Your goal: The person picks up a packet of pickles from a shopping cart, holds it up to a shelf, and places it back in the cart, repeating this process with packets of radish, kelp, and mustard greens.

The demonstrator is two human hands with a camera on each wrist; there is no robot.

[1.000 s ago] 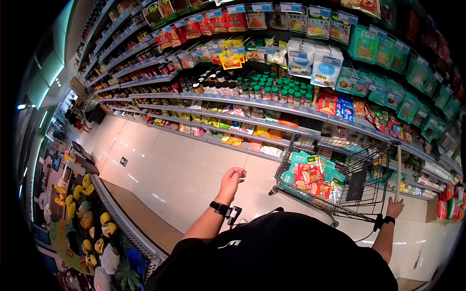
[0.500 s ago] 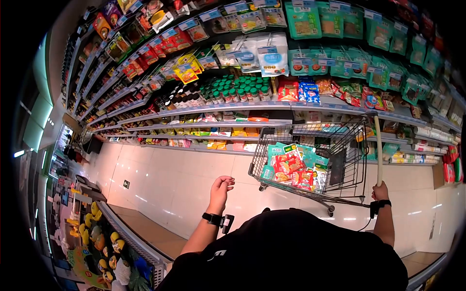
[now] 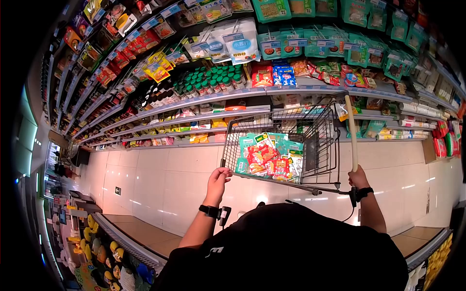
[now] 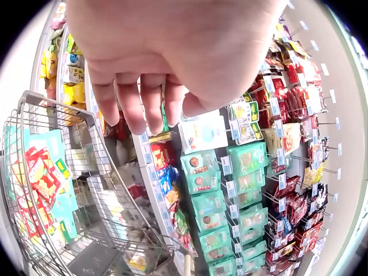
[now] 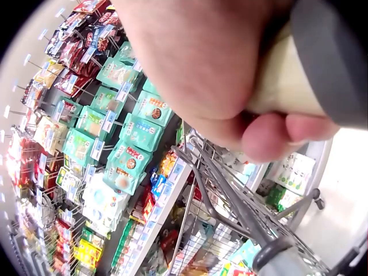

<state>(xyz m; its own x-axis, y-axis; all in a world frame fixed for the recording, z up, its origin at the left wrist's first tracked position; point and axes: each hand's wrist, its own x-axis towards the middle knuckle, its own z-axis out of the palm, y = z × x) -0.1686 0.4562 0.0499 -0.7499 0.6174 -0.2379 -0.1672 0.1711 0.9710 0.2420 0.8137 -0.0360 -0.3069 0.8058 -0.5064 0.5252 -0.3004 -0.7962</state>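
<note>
My right hand (image 3: 359,178) grips the near end of the pale handle (image 3: 353,140) of a wire shopping cart (image 3: 318,187). In the right wrist view its fingers (image 5: 267,138) curl round that bar beside a grey end piece (image 5: 330,63). Red, green and white food packets (image 3: 262,156) lie heaped in the cart basket. My left hand (image 3: 219,180) is held in the air near the cart's front corner, overlapping it in the head view. Its fingers (image 4: 131,106) are loosely bent with nothing in them, as the left wrist view shows.
Ahead run long shelves (image 3: 194,103) with green-capped jars (image 3: 213,80), hanging white pouches (image 3: 241,43) and teal pouches (image 3: 320,43). A fruit display (image 3: 104,250) stands behind on the left. Pale tiled floor (image 3: 150,169) lies between them.
The cart and my right hand on its handle have shifted left across the head view. The cart's front corner has come up beside my left hand. Shelves have also slid left in view.
</note>
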